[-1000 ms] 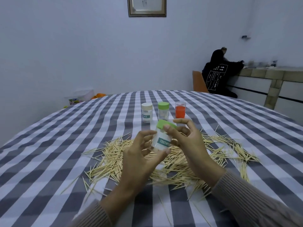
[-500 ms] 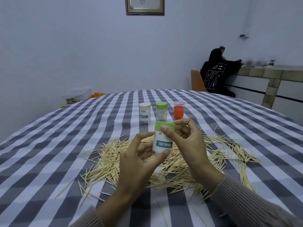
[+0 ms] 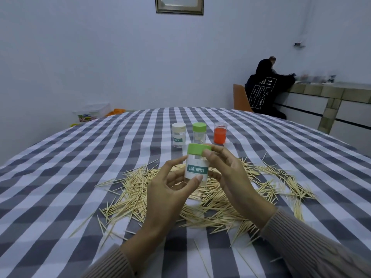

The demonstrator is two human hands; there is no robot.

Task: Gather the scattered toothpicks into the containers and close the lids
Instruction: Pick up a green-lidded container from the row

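We are holding a clear toothpick container (image 3: 196,169) upright above the table, over the middle of the scattered toothpicks (image 3: 202,199); its white label with a teal band reading TOOTHPICK is facing us. Our left hand (image 3: 168,192) is gripping the lower body of the container, with the thumb pressing the front near the bottom edge and the other fingers curling round the far side. Our right hand (image 3: 227,173) is grasping the green lid (image 3: 198,151), which is sitting on top of the container, with the fingertips curling over the lid's right edge. We cannot tell whether the lid is fully seated or loose. The toothpicks are lying in a wide loose heap on the grey and white checked tablecloth (image 3: 84,177), spreading from the left of our hands out to the right, with a few stray ones nearer to us. Beyond the heap three more containers are standing upright in a row: a cream-lidded container (image 3: 178,137) on the left with a similar label, a green-lidded container (image 3: 199,134) in the middle and partly behind the one we are holding, and an orange container (image 3: 220,133) on the right. At the far left of the table a clear plastic box (image 3: 92,112) is sitting. In the back right corner another person (image 3: 265,88) in dark clothing is sitting on an orange chair (image 3: 240,100) at a tiled counter (image 3: 329,91), and a framed picture (image 3: 179,5) is hanging on the wall.
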